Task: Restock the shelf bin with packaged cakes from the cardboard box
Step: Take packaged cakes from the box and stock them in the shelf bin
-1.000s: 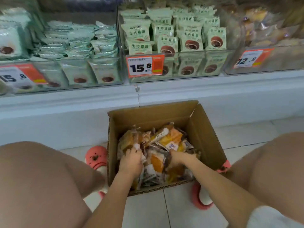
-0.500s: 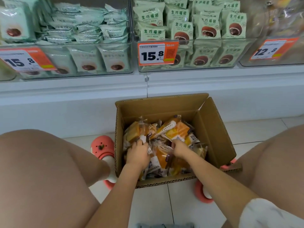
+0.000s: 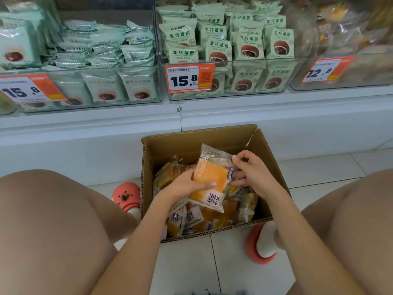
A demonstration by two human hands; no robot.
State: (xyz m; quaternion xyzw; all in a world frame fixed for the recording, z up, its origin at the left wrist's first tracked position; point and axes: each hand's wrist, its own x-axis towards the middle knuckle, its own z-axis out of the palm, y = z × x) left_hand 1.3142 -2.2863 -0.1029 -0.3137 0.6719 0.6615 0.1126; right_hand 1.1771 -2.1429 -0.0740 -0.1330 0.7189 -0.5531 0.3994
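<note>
An open cardboard box (image 3: 263,150) stands on the floor between my knees, holding several clear-wrapped orange cakes (image 3: 191,220). Above the pile I hold packaged cakes (image 3: 209,177) lifted clear of the rest. My left hand (image 3: 185,184) grips them from the left, thumb across the front. My right hand (image 3: 253,173) pinches the wrapper's right edge. The clear shelf bin (image 3: 344,67) at the top right, tagged 12.8, holds blurred orange packs.
Two clear bins of pale green packs, one on the left (image 3: 85,86) and one in the middle (image 3: 234,81), sit on the white shelf (image 3: 276,109), each tagged 15.8. My knees flank the box. Coral clogs, a left one (image 3: 126,195) and a right one (image 3: 258,248), rest on the tiled floor.
Both hands were down in the pile of cakes. Now they have risen, lifting packs above the pile. The camera has tilted and come closer to the shelf.
</note>
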